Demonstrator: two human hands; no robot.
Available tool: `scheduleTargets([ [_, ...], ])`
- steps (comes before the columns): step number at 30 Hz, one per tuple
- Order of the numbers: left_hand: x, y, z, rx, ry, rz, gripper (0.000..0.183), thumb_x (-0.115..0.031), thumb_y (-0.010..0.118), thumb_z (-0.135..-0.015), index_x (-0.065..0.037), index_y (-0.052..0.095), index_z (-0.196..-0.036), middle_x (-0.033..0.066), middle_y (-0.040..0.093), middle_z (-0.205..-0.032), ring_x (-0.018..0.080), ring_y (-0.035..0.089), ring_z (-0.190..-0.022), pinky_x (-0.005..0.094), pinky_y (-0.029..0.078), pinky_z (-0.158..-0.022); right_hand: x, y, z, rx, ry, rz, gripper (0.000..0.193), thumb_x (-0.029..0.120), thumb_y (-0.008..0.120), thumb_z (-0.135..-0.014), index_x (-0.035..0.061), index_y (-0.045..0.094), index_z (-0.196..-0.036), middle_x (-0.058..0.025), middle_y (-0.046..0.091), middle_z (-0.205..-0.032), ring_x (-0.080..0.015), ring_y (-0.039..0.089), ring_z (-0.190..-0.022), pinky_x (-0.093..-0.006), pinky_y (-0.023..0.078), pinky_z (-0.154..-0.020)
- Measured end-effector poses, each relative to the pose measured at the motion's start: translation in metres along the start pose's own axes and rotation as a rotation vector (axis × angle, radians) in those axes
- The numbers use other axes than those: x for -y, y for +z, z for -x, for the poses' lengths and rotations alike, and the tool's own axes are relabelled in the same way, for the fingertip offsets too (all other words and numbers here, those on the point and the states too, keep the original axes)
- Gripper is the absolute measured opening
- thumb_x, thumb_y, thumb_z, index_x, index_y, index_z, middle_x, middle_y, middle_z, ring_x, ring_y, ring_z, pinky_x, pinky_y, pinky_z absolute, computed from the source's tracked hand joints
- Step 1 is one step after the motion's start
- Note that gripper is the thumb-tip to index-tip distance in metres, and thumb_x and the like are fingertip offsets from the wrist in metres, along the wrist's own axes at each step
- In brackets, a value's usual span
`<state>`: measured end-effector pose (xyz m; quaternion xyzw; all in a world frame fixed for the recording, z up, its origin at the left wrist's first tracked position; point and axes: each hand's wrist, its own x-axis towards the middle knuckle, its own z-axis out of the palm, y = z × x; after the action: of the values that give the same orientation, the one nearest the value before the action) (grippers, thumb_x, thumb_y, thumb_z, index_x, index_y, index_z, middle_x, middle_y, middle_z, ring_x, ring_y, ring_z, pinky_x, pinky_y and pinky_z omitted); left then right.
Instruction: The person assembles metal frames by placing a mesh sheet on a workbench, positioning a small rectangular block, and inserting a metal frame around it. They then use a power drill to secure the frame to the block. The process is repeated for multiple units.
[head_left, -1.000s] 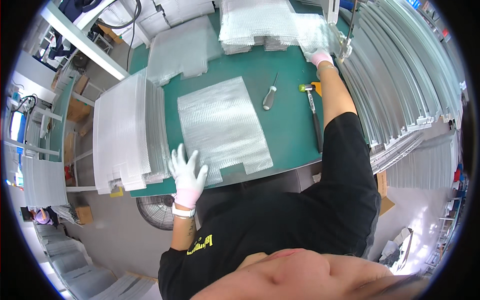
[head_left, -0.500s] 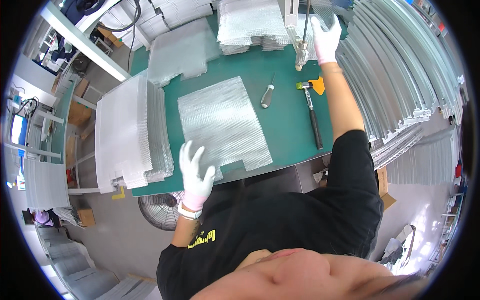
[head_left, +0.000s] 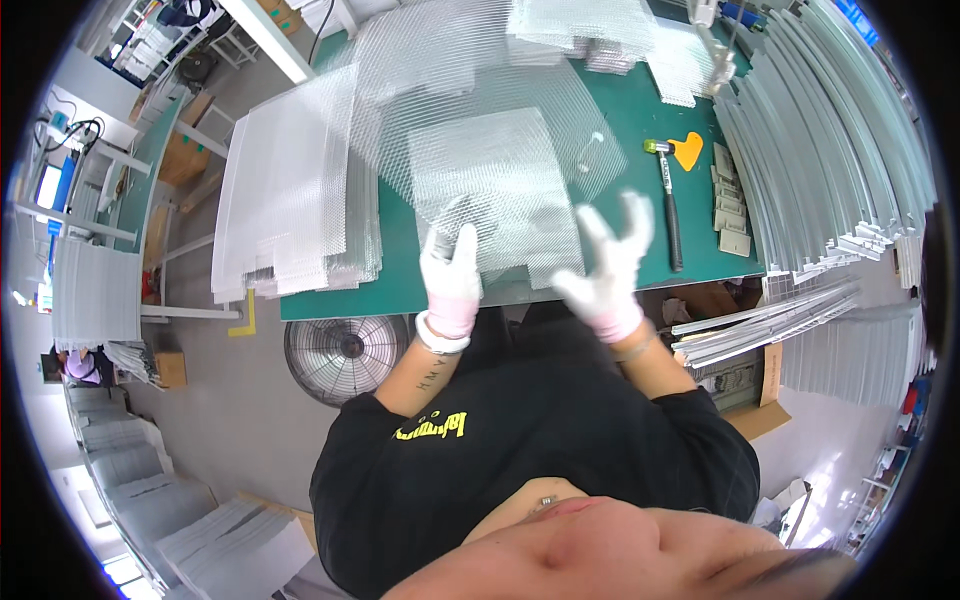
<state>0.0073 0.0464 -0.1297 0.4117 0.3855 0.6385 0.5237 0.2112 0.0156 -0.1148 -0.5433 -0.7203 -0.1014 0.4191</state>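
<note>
My left hand [head_left: 452,270], in a white glove, is closed at the near edge of a large see-through mesh sheet [head_left: 395,125], which tilts above the green table. Beneath it a smaller silvery mesh sheet [head_left: 548,240] lies flat, with a notch in its near edge. My right hand [head_left: 608,265], gloved too and slightly blurred, is held with fingers spread at the near right corner of the lower sheet, holding nothing. Through the raised mesh a screwdriver [head_left: 592,150] shows faintly. To the right lies a hammer [head_left: 672,215] with a black grip and green head.
A stack of mesh sheets [head_left: 285,190] stands on the table's left side, another stack [head_left: 580,25] at the back. An orange flat piece [head_left: 687,150] and small grey plates [head_left: 733,215] lie near rows of metal panels [head_left: 840,150]. Below the table edge stands a fan [head_left: 350,350].
My right hand has come back from the tool at the far right to the near edge. A large mesh sheet now hangs over the lower one, at my left hand. The view has shifted.
</note>
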Motion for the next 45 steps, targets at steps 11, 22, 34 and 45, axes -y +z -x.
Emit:
scheduleTargets([
  [11,-0.001,-0.067,0.002,0.098,0.317,-1.215,0.085,-0.031,0.083,-0.075,0.0,0.047,-0.145,0.0203,0.056,-0.111,0.0363,0.06,-0.1,0.0408,0.052,-0.089,-0.022,0.008,-0.005,0.467,0.441,-0.273,0.077,0.023,0.076,-0.082,0.0079,0.043,-0.15,-0.0235,0.067,-0.119,-0.0381,0.067,-0.106,-0.0395,0.053,-0.092],
  [22,0.026,-0.077,-0.015,0.17,0.076,-1.504,0.08,-0.043,0.077,-0.079,-0.004,0.051,-0.144,0.0189,0.058,-0.109,0.0351,0.062,-0.101,0.0443,0.052,-0.088,-0.042,0.049,0.021,0.566,0.383,-0.152,0.063,0.027,0.073,-0.085,0.0045,0.053,-0.141,-0.0211,0.065,-0.128,-0.0356,0.063,-0.117,-0.0391,0.05,-0.1],
  [34,0.008,-0.063,-0.024,0.136,-0.104,-1.528,0.083,-0.042,0.084,-0.071,-0.012,0.055,-0.143,0.0241,0.049,-0.133,0.0399,0.05,-0.125,0.0464,0.045,-0.104,-0.046,0.031,-0.002,0.694,0.315,0.03,0.04,0.028,0.067,-0.088,0.0109,0.065,-0.124,-0.0148,0.069,-0.096,-0.034,0.068,-0.093,-0.0431,0.054,-0.085],
  [45,0.016,-0.088,-0.021,0.497,0.273,-1.656,0.06,-0.044,0.073,-0.08,-0.016,0.063,-0.133,0.0139,0.051,-0.145,0.0407,0.037,-0.141,0.0617,0.016,-0.119,-0.263,-0.114,0.073,0.555,0.465,0.536,0.063,-0.004,0.049,-0.085,0.0168,0.051,-0.144,-0.0172,0.049,-0.147,-0.0392,0.059,-0.12,-0.0449,0.049,-0.101],
])
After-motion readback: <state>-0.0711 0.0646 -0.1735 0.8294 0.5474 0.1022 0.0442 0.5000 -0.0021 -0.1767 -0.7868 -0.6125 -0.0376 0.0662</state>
